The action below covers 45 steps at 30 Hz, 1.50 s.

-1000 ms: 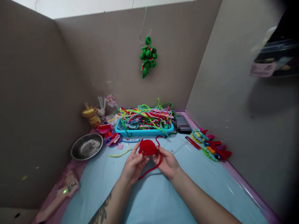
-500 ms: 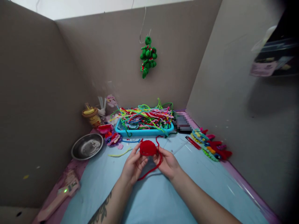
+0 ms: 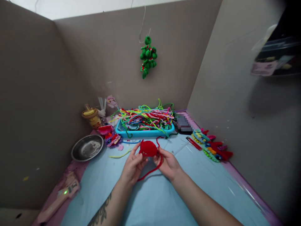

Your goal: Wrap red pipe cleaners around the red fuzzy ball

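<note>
A red crocheted piece (image 3: 148, 148), roundish and slightly flattened, is held up between both hands over the table. My left hand (image 3: 133, 164) grips its left edge, thumb in front and fingers behind. On the other side my right hand (image 3: 168, 163) pinches the right edge. A red yarn tail (image 3: 150, 173) loops from the piece over the right fingers and down toward the left wrist. The undersides of the fingers and the back of the piece are partly hidden.
Behind the hands sits a blue tray (image 3: 141, 134) heaped with colored yarn strands. A metal bowl (image 3: 77, 152) with small white bits and a pink glue gun (image 3: 58, 201) lie left. To the right are a red cutter (image 3: 193, 143), crocheted pieces (image 3: 209, 146) and a phone (image 3: 184, 124).
The red piece has shifted slightly left and tilted in the hands, its outline now more angular. Both hands keep their hold. The whole view has moved a little.
</note>
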Each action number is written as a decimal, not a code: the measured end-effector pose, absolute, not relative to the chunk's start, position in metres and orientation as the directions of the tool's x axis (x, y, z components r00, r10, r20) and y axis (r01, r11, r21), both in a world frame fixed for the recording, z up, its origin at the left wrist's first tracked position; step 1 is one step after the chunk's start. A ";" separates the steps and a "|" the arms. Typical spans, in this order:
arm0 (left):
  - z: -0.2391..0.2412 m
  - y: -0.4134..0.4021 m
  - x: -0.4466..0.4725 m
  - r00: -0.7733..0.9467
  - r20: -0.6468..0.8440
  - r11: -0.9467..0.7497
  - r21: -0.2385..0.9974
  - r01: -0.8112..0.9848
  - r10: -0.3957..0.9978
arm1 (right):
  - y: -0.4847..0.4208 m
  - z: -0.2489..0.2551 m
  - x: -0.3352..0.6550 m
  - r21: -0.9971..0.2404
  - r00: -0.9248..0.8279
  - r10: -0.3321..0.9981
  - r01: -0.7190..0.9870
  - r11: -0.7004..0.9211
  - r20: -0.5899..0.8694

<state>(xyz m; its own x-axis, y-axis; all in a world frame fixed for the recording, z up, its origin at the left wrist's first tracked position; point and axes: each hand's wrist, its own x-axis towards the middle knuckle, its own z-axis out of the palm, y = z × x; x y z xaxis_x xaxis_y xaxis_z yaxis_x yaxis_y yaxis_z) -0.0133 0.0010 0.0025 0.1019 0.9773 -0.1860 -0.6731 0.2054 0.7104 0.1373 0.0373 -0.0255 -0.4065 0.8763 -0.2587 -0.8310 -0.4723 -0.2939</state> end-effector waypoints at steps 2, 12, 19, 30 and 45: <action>0.003 0.001 -0.012 0.090 -0.167 0.184 0.722 -0.667 0.982 | 0.038 -0.027 0.137 -0.299 -0.400 0.881 -0.834 -0.464 -0.254; 0.001 0.003 -0.008 -0.035 -0.201 0.141 0.790 -0.597 0.979 | 0.027 -0.027 0.124 -0.448 -0.326 0.914 -0.798 -0.403 -0.243; -0.002 0.004 -0.010 -0.224 -0.206 0.054 0.839 -0.541 0.953 | 0.017 -0.015 0.123 -0.755 -0.140 0.938 -0.562 -0.338 -0.316; -0.006 0.000 -0.007 -0.224 -0.087 -0.002 0.930 -0.368 0.971 | 0.013 -0.018 0.117 -0.897 -0.134 0.945 -0.299 -0.326 -0.299; -0.005 -0.003 -0.003 -0.202 -0.078 -0.009 0.919 -0.395 0.976 | 0.013 -0.008 0.119 -0.787 -0.303 0.899 -0.444 -0.428 -0.317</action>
<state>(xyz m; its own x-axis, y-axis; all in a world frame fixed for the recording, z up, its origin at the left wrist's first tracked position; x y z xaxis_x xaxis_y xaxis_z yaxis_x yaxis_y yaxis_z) -0.0033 -0.0026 -0.0047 -0.2021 0.9763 -0.0777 -0.3952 -0.0087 0.9186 0.1188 0.0129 -0.0085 -0.3032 0.8986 -0.3172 -0.4439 -0.4278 -0.7874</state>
